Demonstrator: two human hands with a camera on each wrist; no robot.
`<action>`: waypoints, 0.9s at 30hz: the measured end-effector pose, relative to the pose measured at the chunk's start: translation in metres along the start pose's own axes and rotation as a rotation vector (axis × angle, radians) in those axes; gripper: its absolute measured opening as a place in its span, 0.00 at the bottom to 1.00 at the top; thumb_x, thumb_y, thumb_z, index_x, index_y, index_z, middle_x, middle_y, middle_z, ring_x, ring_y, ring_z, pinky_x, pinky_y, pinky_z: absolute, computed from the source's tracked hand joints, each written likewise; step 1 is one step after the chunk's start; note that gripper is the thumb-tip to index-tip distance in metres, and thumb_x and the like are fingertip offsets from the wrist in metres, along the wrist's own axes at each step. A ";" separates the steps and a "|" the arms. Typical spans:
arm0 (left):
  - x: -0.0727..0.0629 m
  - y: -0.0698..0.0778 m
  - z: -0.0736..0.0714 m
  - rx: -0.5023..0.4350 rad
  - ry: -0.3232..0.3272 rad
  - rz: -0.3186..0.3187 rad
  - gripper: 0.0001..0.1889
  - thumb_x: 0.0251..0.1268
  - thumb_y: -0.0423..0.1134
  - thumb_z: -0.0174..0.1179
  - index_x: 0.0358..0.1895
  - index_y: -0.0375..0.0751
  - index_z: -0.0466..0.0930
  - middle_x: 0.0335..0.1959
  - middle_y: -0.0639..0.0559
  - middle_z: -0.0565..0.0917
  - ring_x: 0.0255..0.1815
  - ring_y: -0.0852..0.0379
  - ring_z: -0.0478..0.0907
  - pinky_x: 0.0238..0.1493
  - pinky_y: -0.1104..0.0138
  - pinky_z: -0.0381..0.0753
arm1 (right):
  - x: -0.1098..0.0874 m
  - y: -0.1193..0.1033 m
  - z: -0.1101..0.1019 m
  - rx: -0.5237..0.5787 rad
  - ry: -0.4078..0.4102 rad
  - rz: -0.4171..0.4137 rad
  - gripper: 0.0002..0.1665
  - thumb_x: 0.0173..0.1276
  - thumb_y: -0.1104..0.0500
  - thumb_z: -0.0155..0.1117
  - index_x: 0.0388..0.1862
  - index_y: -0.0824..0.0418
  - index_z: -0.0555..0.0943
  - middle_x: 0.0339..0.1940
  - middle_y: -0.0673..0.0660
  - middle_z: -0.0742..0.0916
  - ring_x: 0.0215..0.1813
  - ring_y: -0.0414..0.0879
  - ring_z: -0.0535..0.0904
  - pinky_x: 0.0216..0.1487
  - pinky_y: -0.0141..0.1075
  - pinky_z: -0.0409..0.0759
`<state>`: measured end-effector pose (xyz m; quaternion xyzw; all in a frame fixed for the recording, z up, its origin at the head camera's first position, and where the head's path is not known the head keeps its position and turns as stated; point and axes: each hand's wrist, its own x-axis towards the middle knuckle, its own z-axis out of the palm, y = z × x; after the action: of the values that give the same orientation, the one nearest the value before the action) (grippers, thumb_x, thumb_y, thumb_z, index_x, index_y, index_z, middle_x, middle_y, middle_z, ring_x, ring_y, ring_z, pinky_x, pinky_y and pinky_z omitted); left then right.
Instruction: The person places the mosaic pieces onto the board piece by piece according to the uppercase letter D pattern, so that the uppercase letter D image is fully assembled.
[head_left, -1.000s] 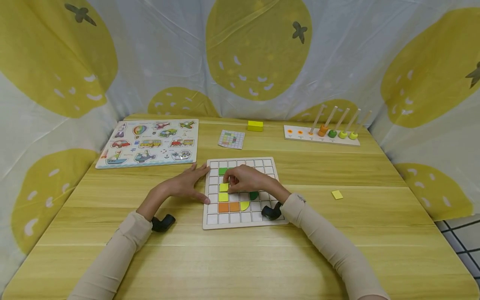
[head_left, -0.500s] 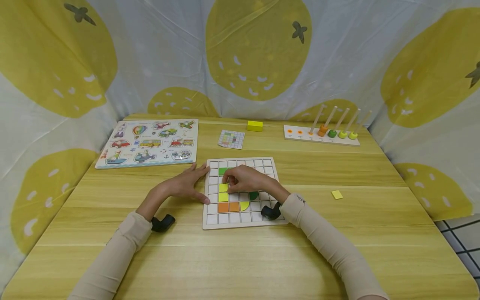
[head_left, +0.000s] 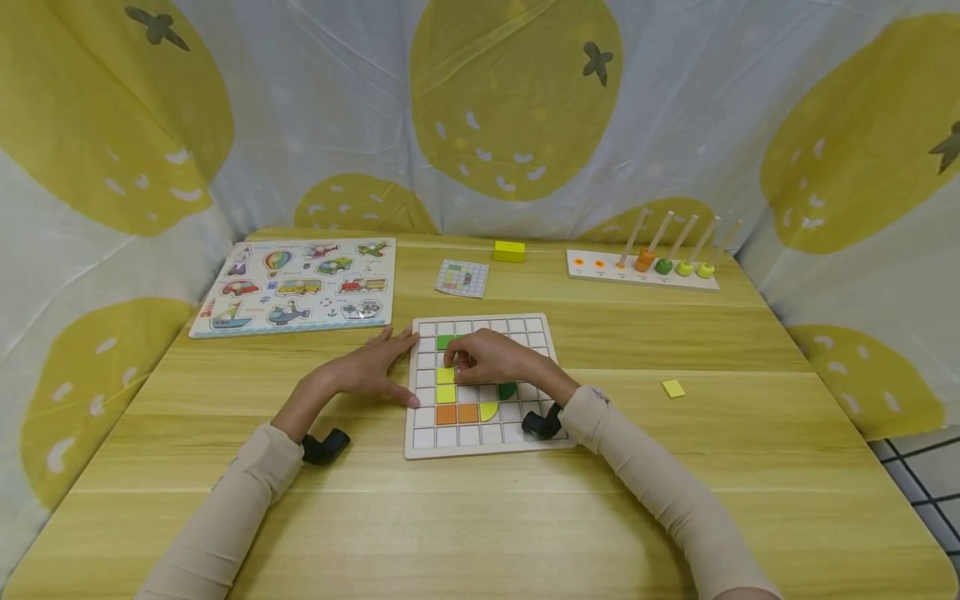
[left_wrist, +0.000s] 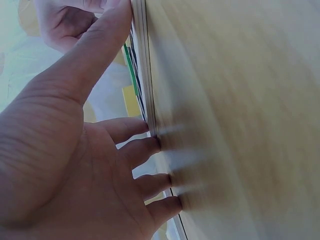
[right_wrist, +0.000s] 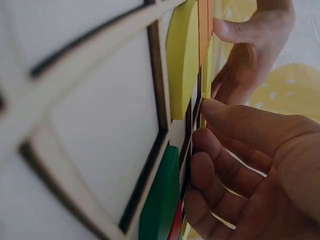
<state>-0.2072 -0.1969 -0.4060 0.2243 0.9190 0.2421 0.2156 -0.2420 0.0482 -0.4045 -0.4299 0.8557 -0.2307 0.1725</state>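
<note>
A white wooden grid board [head_left: 491, 436] lies mid-table with coloured tiles set in its cells. My left hand [head_left: 367, 367] rests along its left edge, fingers spread; in the left wrist view the fingertips touch the table and the board's rim. Over the board, my right hand [head_left: 491, 357] pinches a yellow square tile [head_left: 446, 375] at its right side, above another yellow square [head_left: 446, 394]. Nearer me sit two orange squares [head_left: 446, 414] and a yellow quarter-round tile [right_wrist: 182, 60]. A dark green rounded tile [right_wrist: 160, 200] shows below the right hand, which hides several cells.
A loose yellow square [head_left: 673, 389] lies right of the board. Behind are a printed pattern card [head_left: 462, 278], a yellow block [head_left: 509, 252], and a peg stacker [head_left: 645, 271] with coloured beads. A vehicle picture puzzle [head_left: 292, 287] lies back left. A patterned curtain [head_left: 517, 92] surrounds the table.
Almost nothing differs. The right fingers and the yellow square have shifted very slightly at most; the left hand stays at the board's edge.
</note>
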 end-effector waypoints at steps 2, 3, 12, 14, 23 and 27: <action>0.000 0.000 0.000 0.002 0.002 0.000 0.58 0.49 0.61 0.70 0.76 0.37 0.47 0.78 0.39 0.41 0.76 0.32 0.29 0.69 0.36 0.42 | 0.000 -0.001 0.000 0.003 -0.002 0.002 0.09 0.64 0.61 0.65 0.44 0.57 0.81 0.27 0.49 0.80 0.29 0.40 0.72 0.32 0.29 0.70; 0.000 0.000 0.000 0.003 0.002 0.001 0.57 0.49 0.60 0.70 0.76 0.37 0.47 0.78 0.39 0.41 0.76 0.32 0.29 0.69 0.36 0.42 | 0.000 -0.001 0.000 0.003 -0.003 0.006 0.09 0.64 0.60 0.65 0.44 0.57 0.81 0.27 0.49 0.80 0.29 0.40 0.72 0.32 0.29 0.70; -0.001 0.000 0.000 0.004 -0.001 -0.004 0.57 0.49 0.60 0.70 0.76 0.37 0.47 0.78 0.39 0.41 0.76 0.32 0.29 0.68 0.36 0.41 | -0.011 0.005 -0.007 0.054 0.022 -0.010 0.12 0.66 0.58 0.65 0.48 0.57 0.81 0.30 0.48 0.81 0.31 0.40 0.74 0.36 0.31 0.73; -0.001 0.000 0.000 0.007 -0.001 -0.005 0.57 0.49 0.60 0.70 0.76 0.37 0.47 0.78 0.39 0.41 0.76 0.32 0.29 0.69 0.36 0.41 | -0.018 0.009 -0.010 0.076 0.038 -0.013 0.12 0.67 0.58 0.64 0.49 0.57 0.81 0.30 0.48 0.81 0.31 0.41 0.74 0.35 0.31 0.74; -0.002 0.000 0.000 0.003 0.000 0.008 0.58 0.49 0.59 0.70 0.76 0.36 0.46 0.78 0.38 0.40 0.75 0.32 0.29 0.69 0.37 0.40 | -0.062 0.036 -0.028 0.159 0.111 0.025 0.14 0.66 0.59 0.65 0.50 0.61 0.80 0.30 0.49 0.82 0.32 0.42 0.76 0.38 0.34 0.76; -0.002 -0.001 -0.001 0.003 -0.002 0.008 0.58 0.49 0.59 0.70 0.76 0.37 0.45 0.78 0.38 0.40 0.75 0.32 0.29 0.69 0.36 0.41 | -0.087 0.048 -0.038 0.169 0.148 0.069 0.16 0.66 0.59 0.65 0.51 0.61 0.80 0.33 0.49 0.82 0.36 0.43 0.77 0.41 0.37 0.77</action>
<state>-0.2063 -0.1990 -0.4055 0.2287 0.9182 0.2414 0.2151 -0.2424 0.1536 -0.3905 -0.3659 0.8580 -0.3267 0.1524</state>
